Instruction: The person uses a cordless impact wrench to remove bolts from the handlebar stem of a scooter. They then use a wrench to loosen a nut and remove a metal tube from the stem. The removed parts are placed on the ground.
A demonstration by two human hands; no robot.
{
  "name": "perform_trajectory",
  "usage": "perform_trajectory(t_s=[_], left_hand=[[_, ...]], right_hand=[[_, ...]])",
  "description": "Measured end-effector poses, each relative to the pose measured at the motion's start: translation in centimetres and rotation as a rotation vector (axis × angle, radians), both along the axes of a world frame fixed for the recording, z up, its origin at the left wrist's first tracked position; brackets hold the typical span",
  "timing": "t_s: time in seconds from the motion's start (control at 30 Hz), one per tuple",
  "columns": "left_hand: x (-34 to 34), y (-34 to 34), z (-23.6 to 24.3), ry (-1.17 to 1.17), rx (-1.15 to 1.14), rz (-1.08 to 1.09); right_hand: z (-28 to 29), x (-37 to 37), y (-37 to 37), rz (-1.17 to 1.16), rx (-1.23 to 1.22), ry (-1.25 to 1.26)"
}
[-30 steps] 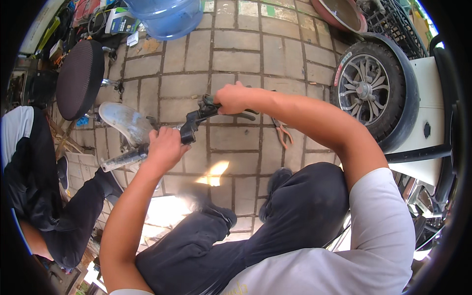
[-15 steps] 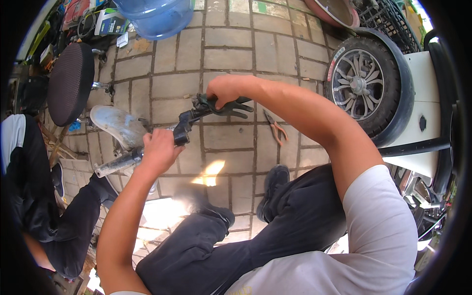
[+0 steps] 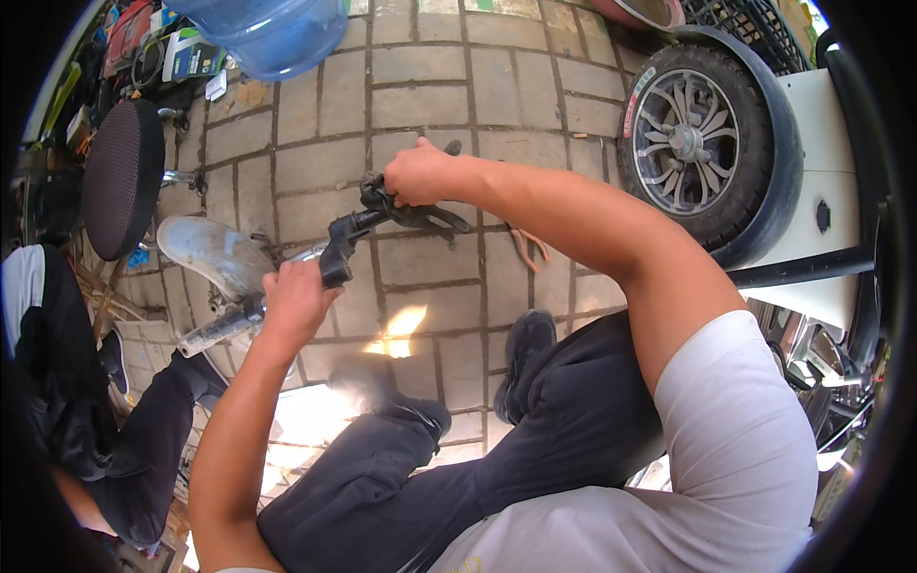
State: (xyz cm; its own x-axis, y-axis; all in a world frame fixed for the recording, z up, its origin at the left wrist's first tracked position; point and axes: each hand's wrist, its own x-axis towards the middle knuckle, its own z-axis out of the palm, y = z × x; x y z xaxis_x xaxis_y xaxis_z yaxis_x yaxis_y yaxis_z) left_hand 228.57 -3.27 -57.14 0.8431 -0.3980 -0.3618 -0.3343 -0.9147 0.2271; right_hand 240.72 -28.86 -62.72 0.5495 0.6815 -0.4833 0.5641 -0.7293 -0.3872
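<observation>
A front fork [image 3: 224, 327] with a black clamp [image 3: 339, 250] and a grey mudguard [image 3: 202, 250] lies slanted across the left middle. My left hand [image 3: 294, 298] is closed round its tube, below the clamp. At the upper end of the fork's dark stem [image 3: 367, 222], my right hand [image 3: 413, 176] grips a dark work glove [image 3: 435, 220]. The glove is bunched against the stem's end, and its loose fingers stick out to the right. Right of the glove, pliers [image 3: 527, 246] with orange handles lie on the paving, partly behind my right forearm.
A wheel with a black tyre [image 3: 688, 143] stands at the right beside a white panel [image 3: 826, 201]. At the left are a round stool [image 3: 122, 180] and another person's dark-trousered leg [image 3: 143, 430]. A blue clear tub [image 3: 272, 38] sits at the far left, above paving bricks [image 3: 420, 105].
My right hand has turned, and the glove sits closer round the stem's end, with one glove finger now showing above my hand. My left hand keeps its hold. The whole view has shifted slightly.
</observation>
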Motion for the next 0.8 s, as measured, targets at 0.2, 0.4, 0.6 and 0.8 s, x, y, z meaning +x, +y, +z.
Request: perform_trajectory(t_s=[0.2,0.4,0.6,0.8], left_hand=[[0.4,0.1,0.2,0.023,0.02,0.006],[1.1,0.2,0.8,0.063,0.031,0.008],[0.9,0.6,0.2,0.02,0.001,-0.023],[0.9,0.6,0.3,0.017,-0.005,-0.012]], right_hand=[[0.2,-0.2,-2.6,0.017,0.024,-0.057],[0.5,-0.4,-5.6,0.043,-0.023,-0.135],[0.9,-1.1,-9.3,-0.031,-0.044,-0.164],[1.3,-1.5,-12.0,-0.041,-0.068,-0.236]])
